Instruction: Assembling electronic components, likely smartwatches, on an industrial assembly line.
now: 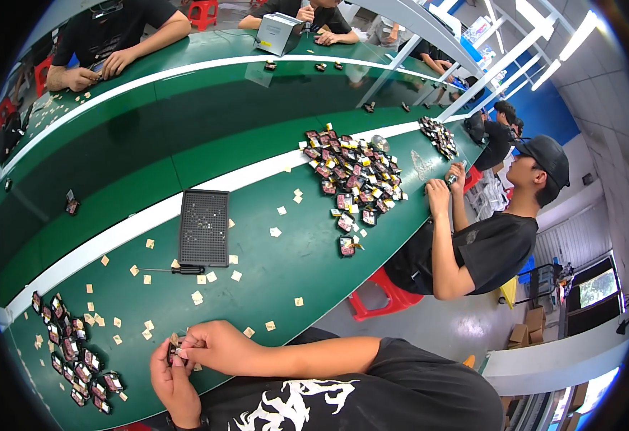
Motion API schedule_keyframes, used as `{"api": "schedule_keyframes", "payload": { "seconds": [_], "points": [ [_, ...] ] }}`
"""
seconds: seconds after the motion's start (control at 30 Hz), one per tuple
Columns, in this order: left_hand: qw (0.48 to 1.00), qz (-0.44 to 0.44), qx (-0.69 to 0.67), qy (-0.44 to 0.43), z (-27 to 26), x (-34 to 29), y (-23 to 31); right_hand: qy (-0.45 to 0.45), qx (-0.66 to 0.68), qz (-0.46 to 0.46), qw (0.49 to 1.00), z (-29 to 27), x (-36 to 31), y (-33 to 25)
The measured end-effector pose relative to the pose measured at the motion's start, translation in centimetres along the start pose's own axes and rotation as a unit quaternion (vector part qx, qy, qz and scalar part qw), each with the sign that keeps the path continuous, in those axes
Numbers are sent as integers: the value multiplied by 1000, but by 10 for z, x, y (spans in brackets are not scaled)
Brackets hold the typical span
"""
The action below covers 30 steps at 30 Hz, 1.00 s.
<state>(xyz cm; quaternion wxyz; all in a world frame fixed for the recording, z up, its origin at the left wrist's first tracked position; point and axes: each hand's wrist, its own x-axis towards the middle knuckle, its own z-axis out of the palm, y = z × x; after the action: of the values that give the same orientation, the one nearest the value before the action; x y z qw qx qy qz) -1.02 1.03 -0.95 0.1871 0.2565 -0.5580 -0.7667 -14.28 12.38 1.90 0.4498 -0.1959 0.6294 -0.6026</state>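
At the table's near edge my two hands meet around a small black module (171, 351), mostly covered by fingers. My left hand (174, 386) is closed about it from the left side. The fingers of my right hand (217, 348) pinch at its top; a small pale piece shows there, too little visible to name. To the left lies a loose group of small black modules (70, 350) with reddish and white faces. Small cream square pieces (148, 330) are scattered around my hands.
A black gridded tray (204, 233) holds tiny parts, with a screwdriver (187, 270) beside it. A large pile of modules (350, 176) lies farther right. A co-worker (497, 251) sits to the right by a red stool (381, 296). A sunken green channel (124, 154) runs behind.
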Motion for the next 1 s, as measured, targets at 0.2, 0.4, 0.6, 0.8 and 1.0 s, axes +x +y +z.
{"api": "schedule_keyframes", "payload": {
  "seconds": [0.2,0.4,0.6,0.8,1.0],
  "points": [
    [999,-4,-31,-21,-9,-5,-2,21,66,17,997,1,3,-6],
    [999,-2,-39,-21,-4,-6,1,10,15,-24,1000,-2,12,16],
    [999,1,-32,18,8,-4,7,-95,86,-8,992,-19,7,5],
    [1000,-17,2,24,5,-5,11,10,-165,3,986,-61,-22,-17],
    [998,-38,50,-16,-3,-8,9,197,-383,-102,897,-110,-37,-25]
  ]
}}
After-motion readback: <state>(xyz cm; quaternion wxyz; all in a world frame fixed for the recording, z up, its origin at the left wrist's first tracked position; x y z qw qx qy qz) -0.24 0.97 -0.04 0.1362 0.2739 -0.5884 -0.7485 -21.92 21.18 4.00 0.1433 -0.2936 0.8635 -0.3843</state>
